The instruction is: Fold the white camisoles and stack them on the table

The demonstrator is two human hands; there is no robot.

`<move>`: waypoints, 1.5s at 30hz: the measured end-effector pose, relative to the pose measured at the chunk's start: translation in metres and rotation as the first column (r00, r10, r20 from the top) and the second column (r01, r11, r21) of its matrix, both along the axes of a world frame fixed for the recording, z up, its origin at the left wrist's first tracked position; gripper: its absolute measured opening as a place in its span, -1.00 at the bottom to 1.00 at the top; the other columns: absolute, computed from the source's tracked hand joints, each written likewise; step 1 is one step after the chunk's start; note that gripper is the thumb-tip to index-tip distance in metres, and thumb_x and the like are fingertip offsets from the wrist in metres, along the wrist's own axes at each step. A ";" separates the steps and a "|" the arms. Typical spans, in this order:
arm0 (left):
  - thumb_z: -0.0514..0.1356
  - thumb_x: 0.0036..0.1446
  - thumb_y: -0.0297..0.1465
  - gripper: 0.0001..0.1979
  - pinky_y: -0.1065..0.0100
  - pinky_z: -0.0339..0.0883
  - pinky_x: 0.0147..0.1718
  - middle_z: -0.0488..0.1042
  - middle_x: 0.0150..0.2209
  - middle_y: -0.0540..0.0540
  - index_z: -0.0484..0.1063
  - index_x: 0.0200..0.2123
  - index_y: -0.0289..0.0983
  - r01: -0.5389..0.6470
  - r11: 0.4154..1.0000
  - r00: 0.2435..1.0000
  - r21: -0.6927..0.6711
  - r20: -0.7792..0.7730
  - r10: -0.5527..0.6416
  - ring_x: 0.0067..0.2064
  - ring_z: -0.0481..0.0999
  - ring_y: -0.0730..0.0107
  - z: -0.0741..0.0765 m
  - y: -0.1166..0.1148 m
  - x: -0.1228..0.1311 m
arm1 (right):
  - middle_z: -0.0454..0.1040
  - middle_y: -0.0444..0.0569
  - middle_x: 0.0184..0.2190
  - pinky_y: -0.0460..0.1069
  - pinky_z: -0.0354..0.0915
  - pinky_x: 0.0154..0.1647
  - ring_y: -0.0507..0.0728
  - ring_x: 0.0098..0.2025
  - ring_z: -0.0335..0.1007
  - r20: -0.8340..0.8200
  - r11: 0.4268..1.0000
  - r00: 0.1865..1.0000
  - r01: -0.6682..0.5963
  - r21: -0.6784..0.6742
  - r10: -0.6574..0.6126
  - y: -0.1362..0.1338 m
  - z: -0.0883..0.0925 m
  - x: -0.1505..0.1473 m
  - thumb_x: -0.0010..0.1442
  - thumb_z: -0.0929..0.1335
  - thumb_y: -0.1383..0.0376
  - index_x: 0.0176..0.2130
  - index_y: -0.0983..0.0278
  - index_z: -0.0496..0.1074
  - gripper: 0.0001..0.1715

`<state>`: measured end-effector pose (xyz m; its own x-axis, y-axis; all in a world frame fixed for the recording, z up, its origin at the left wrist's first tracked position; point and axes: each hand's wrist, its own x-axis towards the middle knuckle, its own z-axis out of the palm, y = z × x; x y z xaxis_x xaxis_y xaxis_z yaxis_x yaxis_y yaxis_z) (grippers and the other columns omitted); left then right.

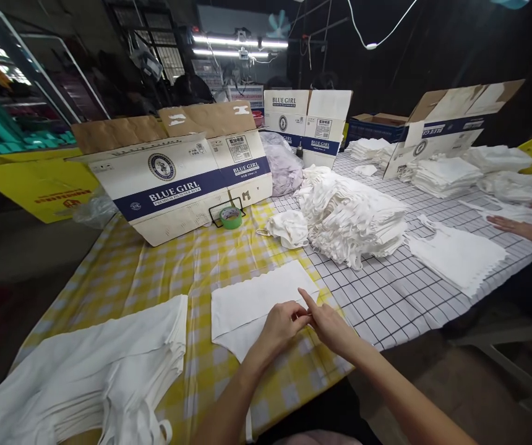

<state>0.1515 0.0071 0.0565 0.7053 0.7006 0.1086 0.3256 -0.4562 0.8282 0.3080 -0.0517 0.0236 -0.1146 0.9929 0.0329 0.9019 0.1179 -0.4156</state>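
Note:
A white camisole [257,296] lies folded flat on the yellow checked cloth, and a thin strap shows near the table's front edge. Over its right side, my left hand [285,322] is closed in a pinch. Fingertip to fingertip with it is my right hand [328,324], its index finger stretched out and its thumb and other fingers drawn together. Whatever sits between the fingertips is too small to make out. To the left, a thick stack of white camisoles [122,364] lies with straps hanging at the front.
A heaped pile of white garments [349,213] and a small bundle [288,228] lie beyond my hands. Green tape [231,217] sits by a cardboard box [187,179]. At right, another person's hand [516,227] rests near a spread camisole [456,253]; stacks [446,176] lie behind.

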 end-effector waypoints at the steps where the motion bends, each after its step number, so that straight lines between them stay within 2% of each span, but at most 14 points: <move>1: 0.12 0.08 -0.36 -0.85 0.44 0.25 -0.36 0.50 -0.44 0.00 0.47 -0.41 -0.26 0.011 1.000 1.000 0.014 -0.024 -0.010 -0.42 0.43 0.45 0.001 0.000 0.000 | 0.45 0.02 -0.47 -0.05 0.08 -0.43 0.12 -0.47 0.27 0.036 1.000 0.999 -0.013 -0.004 0.013 -0.001 0.001 0.001 0.21 0.13 0.40 0.28 0.32 -0.21 -0.29; 5: 0.05 0.13 -0.38 -0.79 0.45 0.23 -0.39 0.51 -0.46 0.01 0.46 -0.43 -0.26 0.076 0.994 0.994 0.082 -0.080 -0.069 -0.45 0.42 0.47 0.009 0.002 0.003 | 0.41 -0.04 -0.54 -0.07 0.04 -0.48 0.09 -0.54 0.23 0.049 1.000 0.998 -0.027 -0.012 0.028 -0.003 0.005 0.003 0.24 0.13 0.34 0.28 0.31 -0.22 -0.31; 8: 0.05 0.13 -0.42 -0.82 0.46 0.21 -0.39 0.50 -0.46 0.03 0.44 -0.42 -0.25 0.155 0.974 0.984 0.167 -0.110 -0.138 -0.45 0.41 0.48 0.011 0.002 0.008 | 0.38 -0.08 -0.53 -0.08 0.04 -0.48 0.07 -0.53 0.22 -0.132 0.998 0.990 -0.057 -0.024 0.053 -0.006 0.011 0.006 0.25 0.14 0.27 0.28 0.27 -0.22 -0.31; 11: 0.06 0.10 -0.47 -0.85 0.41 0.20 -0.32 0.49 -0.46 0.04 0.41 -0.44 -0.25 0.145 0.948 0.986 0.283 -0.125 -0.114 -0.46 0.39 0.50 0.008 0.001 0.011 | 0.28 -0.18 -0.58 -0.09 0.07 -0.46 0.03 -0.53 0.17 -0.374 0.995 0.927 -0.047 -0.089 0.010 -0.011 0.024 0.011 0.22 0.18 0.22 0.25 0.25 -0.09 -0.34; 15: 0.08 0.07 -0.50 -0.88 0.37 0.18 -0.24 0.50 -0.44 0.07 0.40 -0.41 -0.24 0.034 0.941 0.999 0.336 -0.038 -0.022 -0.45 0.40 0.52 0.002 0.004 0.006 | 0.16 -0.22 -0.61 -0.09 0.11 -0.46 0.02 -0.52 0.13 -0.657 0.963 0.730 0.008 -0.268 -0.189 -0.026 0.043 0.025 0.17 0.25 0.12 0.12 0.26 0.15 -0.43; 20: 0.11 0.00 -0.54 -0.88 0.39 0.20 -0.25 0.49 -0.48 0.08 0.40 -0.48 -0.23 -0.095 0.934 0.995 0.345 0.047 0.084 -0.43 0.41 0.51 -0.002 0.013 -0.004 | 0.26 -0.16 -0.54 -0.03 0.17 -0.26 0.05 -0.41 0.21 -0.838 0.937 0.434 0.046 -0.346 -0.330 -0.055 0.048 0.044 0.14 0.28 0.07 0.01 0.25 0.28 -0.50; 26: 0.09 0.07 -0.48 -0.87 0.36 0.20 -0.21 0.51 -0.43 0.05 0.42 -0.43 -0.21 -0.118 0.939 0.993 0.324 0.052 0.107 -0.37 0.43 0.46 -0.009 0.013 -0.005 | 0.30 -0.14 -0.55 0.01 0.17 -0.19 0.10 -0.33 0.29 -0.898 0.931 0.249 0.128 -0.341 -0.364 -0.075 0.035 0.052 0.13 0.29 0.08 -0.06 0.24 0.34 -0.57; 29: 0.07 0.11 -0.42 -0.86 0.35 0.20 -0.20 0.52 -0.39 0.02 0.43 -0.39 -0.20 -0.136 0.942 0.991 0.308 0.031 0.133 -0.33 0.44 0.43 -0.012 0.013 -0.006 | 0.31 -0.13 -0.56 0.06 0.18 -0.11 0.14 -0.28 0.34 -0.905 0.925 0.200 0.146 -0.351 -0.375 -0.079 0.024 0.054 0.13 0.29 0.10 -0.07 0.26 0.35 -0.59; 31: 0.07 0.12 -0.39 -0.86 0.34 0.21 -0.19 0.53 -0.38 0.01 0.43 -0.38 -0.19 -0.161 0.939 0.986 0.303 0.015 0.164 -0.32 0.45 0.42 -0.014 0.013 -0.008 | 0.34 -0.11 -0.56 0.09 0.21 -0.10 0.16 -0.28 0.37 -0.887 0.910 0.213 0.157 -0.383 -0.410 -0.080 0.014 0.055 0.13 0.28 0.09 -0.08 0.28 0.36 -0.58; 34: 0.07 0.13 -0.39 -0.85 0.33 0.20 -0.19 0.52 -0.37 0.00 0.44 -0.38 -0.19 -0.156 0.937 0.986 0.312 0.001 0.164 -0.32 0.45 0.41 -0.015 0.011 -0.009 | 0.44 0.00 -0.39 0.11 0.26 -0.13 0.19 -0.23 0.39 -0.818 0.894 0.361 0.215 -0.394 -0.448 -0.076 0.002 0.051 0.12 0.27 0.06 -0.11 0.29 0.37 -0.57; 37: 0.06 0.13 -0.41 -0.84 0.33 0.18 -0.17 0.53 -0.37 -0.01 0.45 -0.38 -0.19 -0.087 0.944 0.995 0.319 -0.017 0.097 -0.30 0.46 0.41 -0.016 0.003 -0.005 | 0.36 0.09 -0.06 0.10 0.27 -0.09 0.22 -0.06 0.32 -0.713 0.918 0.587 0.331 -0.221 -0.383 -0.066 0.000 0.036 0.09 0.29 0.08 -0.07 0.25 0.35 -0.54; 39: 0.07 0.11 -0.43 -0.85 0.32 0.16 -0.17 0.53 -0.37 -0.01 0.46 -0.38 -0.20 -0.038 0.948 0.998 0.315 -0.035 0.052 -0.29 0.46 0.40 -0.017 -0.004 0.000 | 0.30 0.07 0.02 0.08 0.24 -0.04 0.22 0.03 0.25 -0.664 0.942 0.687 0.328 -0.076 -0.293 -0.057 0.005 0.023 0.08 0.30 0.11 -0.01 0.21 0.31 -0.52; 42: 0.10 0.08 -0.44 -0.86 0.31 0.15 -0.17 0.54 -0.37 -0.01 0.47 -0.38 -0.20 -0.011 0.955 0.998 0.297 -0.049 0.027 -0.29 0.47 0.39 -0.018 -0.012 0.006 | 0.38 0.02 -0.07 0.04 0.22 -0.03 0.17 -0.02 0.28 -0.661 0.967 0.731 0.251 0.030 -0.169 -0.040 0.010 0.005 0.12 0.28 0.18 -0.05 0.22 0.34 -0.62; 45: 0.12 0.07 -0.44 -0.87 0.32 0.17 -0.20 0.54 -0.38 0.00 0.48 -0.40 -0.20 -0.041 0.967 0.997 0.252 -0.053 0.056 -0.32 0.47 0.40 -0.018 -0.012 0.006 | 0.47 -0.02 -0.33 -0.01 0.26 -0.17 0.11 -0.25 0.37 -0.675 0.968 0.718 0.249 0.024 -0.168 -0.026 0.009 -0.005 0.18 0.22 0.22 -0.27 0.27 0.41 -0.76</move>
<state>0.1571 -0.0045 0.0381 0.6819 0.6896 0.2440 0.3974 -0.6292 0.6680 0.3029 -0.0773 0.0328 0.1863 0.9745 0.1250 0.4072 0.0392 -0.9125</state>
